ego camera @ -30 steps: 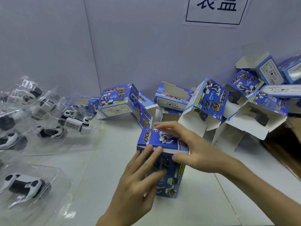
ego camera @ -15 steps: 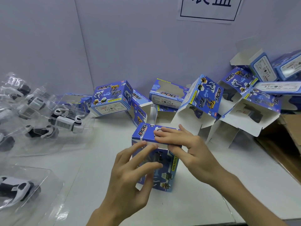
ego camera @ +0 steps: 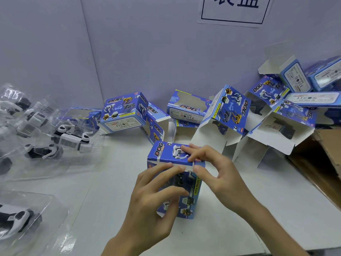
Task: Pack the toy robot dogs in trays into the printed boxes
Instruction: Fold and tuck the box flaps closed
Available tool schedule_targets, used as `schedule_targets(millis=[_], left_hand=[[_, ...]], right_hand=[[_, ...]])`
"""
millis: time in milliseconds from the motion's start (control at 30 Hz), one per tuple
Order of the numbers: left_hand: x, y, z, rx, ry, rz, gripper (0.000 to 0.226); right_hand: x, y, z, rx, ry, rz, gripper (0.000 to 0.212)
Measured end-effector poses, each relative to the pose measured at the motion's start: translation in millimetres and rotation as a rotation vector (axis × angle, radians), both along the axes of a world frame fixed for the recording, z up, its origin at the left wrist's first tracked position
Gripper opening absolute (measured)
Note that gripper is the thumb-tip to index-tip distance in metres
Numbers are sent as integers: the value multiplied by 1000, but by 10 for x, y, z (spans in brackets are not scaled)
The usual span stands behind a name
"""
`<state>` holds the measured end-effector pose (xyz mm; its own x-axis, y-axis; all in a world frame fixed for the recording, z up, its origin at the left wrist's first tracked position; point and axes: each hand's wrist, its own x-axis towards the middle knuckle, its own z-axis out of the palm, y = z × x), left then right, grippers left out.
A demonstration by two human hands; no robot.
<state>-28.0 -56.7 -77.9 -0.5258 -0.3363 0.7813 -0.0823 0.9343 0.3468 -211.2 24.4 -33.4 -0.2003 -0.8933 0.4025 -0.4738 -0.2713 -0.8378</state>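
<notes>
White table (ego camera: 245,206) | blue DOG box (ego camera: 165,153) upright | left hand (ego camera: 153,206), right hand (ego camera: 219,174) grip it

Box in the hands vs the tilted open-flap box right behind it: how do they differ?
The held box stands upright on the table; the open box leans tilted in the pile. The held box's top flap is folded down, nearly closed; the open box's white flaps hang spread. The left hand and right hand grip the held box; no hand touches the open box. Both carry the same blue DOG print.
</notes>
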Motion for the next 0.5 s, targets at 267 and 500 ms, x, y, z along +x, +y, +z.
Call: schedule_targets(millis=[267,500], left_hand=[[-51,24,-59,35,8,-43,19],[-66,-91,64,-98,33,109,26]], right_hand=[[86,12,-42,-65,13,-69,13],[82,90,-144,-145,210,-112,26]])
